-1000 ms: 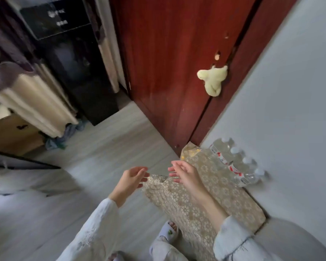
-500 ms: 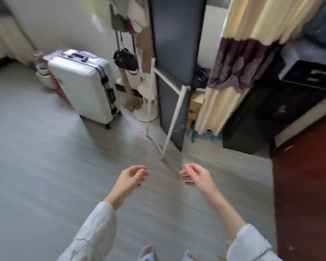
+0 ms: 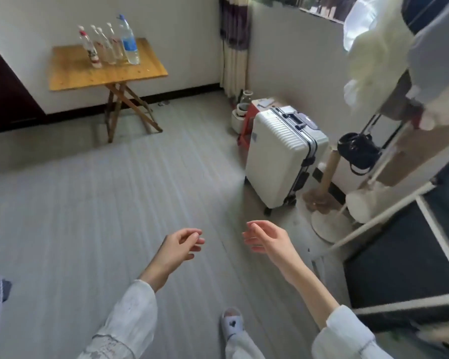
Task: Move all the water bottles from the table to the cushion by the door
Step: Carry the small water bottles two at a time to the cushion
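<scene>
Both hands, left (image 3: 180,246) and right (image 3: 266,239), are held empty with fingers loosely curled above the grey floor (image 3: 88,203); water bottles (image 3: 109,44) are grouped upright on the wooden folding table (image 3: 70,73), well apart.

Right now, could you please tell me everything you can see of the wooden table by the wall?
The wooden table is a small folding one with a light, yellowish plank top and darker crossed legs, which stand on the grey floor. It stands level against the white wall at the far left of the room, well away from both hands. A cluster of clear water bottles stands upright near its back edge, the tallest with a blue cap and label. Nothing else touches it.
</scene>
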{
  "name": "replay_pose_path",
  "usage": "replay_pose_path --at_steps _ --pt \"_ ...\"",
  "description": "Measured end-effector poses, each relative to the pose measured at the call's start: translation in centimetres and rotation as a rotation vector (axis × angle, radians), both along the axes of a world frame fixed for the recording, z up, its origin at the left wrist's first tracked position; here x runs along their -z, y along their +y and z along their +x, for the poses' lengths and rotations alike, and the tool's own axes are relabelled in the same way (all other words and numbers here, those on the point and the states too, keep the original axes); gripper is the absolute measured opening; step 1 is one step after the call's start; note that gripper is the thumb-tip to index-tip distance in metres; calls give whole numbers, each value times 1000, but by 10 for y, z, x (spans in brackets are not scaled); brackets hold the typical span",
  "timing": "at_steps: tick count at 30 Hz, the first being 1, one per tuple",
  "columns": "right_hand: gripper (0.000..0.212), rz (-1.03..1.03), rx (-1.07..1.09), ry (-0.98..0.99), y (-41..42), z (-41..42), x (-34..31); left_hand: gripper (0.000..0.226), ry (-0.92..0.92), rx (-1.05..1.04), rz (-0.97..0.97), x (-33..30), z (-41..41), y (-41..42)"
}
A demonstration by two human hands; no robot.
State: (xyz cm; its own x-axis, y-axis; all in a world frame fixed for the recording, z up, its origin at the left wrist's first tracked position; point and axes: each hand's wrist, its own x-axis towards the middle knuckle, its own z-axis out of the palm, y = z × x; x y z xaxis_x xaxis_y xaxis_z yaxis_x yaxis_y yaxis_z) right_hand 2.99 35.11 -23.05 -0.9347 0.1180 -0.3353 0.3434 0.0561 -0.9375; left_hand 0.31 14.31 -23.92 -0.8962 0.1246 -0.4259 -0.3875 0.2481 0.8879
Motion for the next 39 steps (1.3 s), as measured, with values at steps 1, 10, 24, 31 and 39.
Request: replay_pose_path --at_steps 1,10,24,31,39 --pt "13 11 -32 15 3 -26 -2 20 10 -34 2 -1 -20 0" --pt "13 25 -246 47 -3 -238 -18 17 56 -228 13 -13 -170 -14" --pt "13 1 -377 -48 -131 -561 9 18 129 -621 192 19 -456 -137" --pt "14 -17 -373 -49 -185 -719 -1 18 124 -623 203 3 -617 -188" --pt "15 -6 -428 -91 -245 -901 23 19 55 -698 181 24 -776 -250"
